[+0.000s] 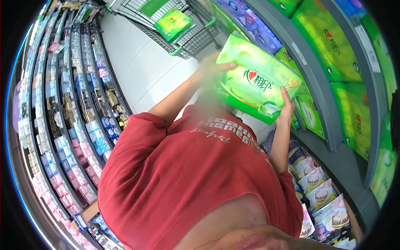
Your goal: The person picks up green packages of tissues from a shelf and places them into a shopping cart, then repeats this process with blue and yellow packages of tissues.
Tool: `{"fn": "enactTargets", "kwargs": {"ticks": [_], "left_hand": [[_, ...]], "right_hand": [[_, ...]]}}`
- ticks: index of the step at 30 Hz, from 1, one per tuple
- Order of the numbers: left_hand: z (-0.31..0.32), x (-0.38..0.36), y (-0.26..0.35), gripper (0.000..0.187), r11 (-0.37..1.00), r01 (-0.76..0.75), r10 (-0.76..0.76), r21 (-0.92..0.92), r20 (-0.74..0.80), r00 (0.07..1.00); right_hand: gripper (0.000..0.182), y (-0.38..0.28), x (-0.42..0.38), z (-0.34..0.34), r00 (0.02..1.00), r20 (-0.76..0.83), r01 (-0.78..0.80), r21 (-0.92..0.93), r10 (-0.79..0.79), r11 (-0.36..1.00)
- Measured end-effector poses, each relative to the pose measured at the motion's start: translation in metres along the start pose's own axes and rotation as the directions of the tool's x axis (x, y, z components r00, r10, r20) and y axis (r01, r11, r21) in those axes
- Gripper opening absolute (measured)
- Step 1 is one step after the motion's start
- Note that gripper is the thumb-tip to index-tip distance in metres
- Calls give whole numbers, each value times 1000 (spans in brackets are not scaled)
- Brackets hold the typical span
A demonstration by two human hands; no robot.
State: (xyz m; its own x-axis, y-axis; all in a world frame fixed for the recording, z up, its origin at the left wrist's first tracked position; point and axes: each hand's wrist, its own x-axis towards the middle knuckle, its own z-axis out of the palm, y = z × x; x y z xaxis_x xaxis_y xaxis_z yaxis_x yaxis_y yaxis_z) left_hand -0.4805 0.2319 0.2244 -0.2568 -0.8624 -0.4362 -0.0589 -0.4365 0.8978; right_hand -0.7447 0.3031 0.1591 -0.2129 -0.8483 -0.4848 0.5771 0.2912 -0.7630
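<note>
Left hand and right hand grasp opposite ends of a tilted green pack — best steadied with light, even pressure, without denting it.

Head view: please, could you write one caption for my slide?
Left hand and right hand hold a green pack beside a store shelf.

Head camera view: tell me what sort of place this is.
Most likely a supermarket aisle: it has long rows of small packages, large green packs on shelving, and a wire shopping cart on the tiled floor.
</note>
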Motion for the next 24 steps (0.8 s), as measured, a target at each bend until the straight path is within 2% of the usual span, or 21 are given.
{"fn": "enactTargets", "kwargs": {"ticks": [2, 5, 10, 13, 15, 17, 19, 21, 22, 24], "left_hand": [[-21, 11, -12, 55, 1000, -11, 8, -24, -113, 994], [-31, 14, -8, 57, 992, -4, -5, -129, -67, 998], [-74, 33, 1, 56, 996, 30, -35, -85, -48, 998], [-121, 58, 2, 56, 994, 22, -24, -103, -19, 1000], [-152, 77, -1, 58, 976, 20, -32, -216, -51, 998], [-194, 97, -7, 56, 969, 1, -12, -245, -43, 999], [-233, 111, -13, 55, 944, 16, -40, -331, -65, 997], [-265, 123, -23, 55, 934, -14, -29, -357, -114, 993], [-286, 131, -31, 56, 912, 4, -70, -410, -146, 987], [-320, 139, -43, 56, 847, 26, -156, -531, -202, 967]], "right_hand": [[56, -7, 8, 25, 999, 9, 37, -60, -36, 998], [57, -6, 28, 35, 999, 34, 40, -106, -37, 994], [60, -13, 55, 81, 999, 24, -17, -198, 22, 980], [61, -17, 77, 136, 999, 45, 4, -296, 9, 955], [62, -18, 91, 175, 999, 53, 24, -354, -6, 935], [62, -13, 109, 221, 999, 53, 25, -460, -1, 888], [63, -2, 137, 260, 994, 100, 2, -472, 52, 882], [64, 13, 163, 306, 977, 209, 83, -580, 50, 810], [66, 24, 179, 330, 958, 288, 184, -612, 0, 769], [65, 49, 205, 374, 947, 315, 182, -674, 56, 716]]}}
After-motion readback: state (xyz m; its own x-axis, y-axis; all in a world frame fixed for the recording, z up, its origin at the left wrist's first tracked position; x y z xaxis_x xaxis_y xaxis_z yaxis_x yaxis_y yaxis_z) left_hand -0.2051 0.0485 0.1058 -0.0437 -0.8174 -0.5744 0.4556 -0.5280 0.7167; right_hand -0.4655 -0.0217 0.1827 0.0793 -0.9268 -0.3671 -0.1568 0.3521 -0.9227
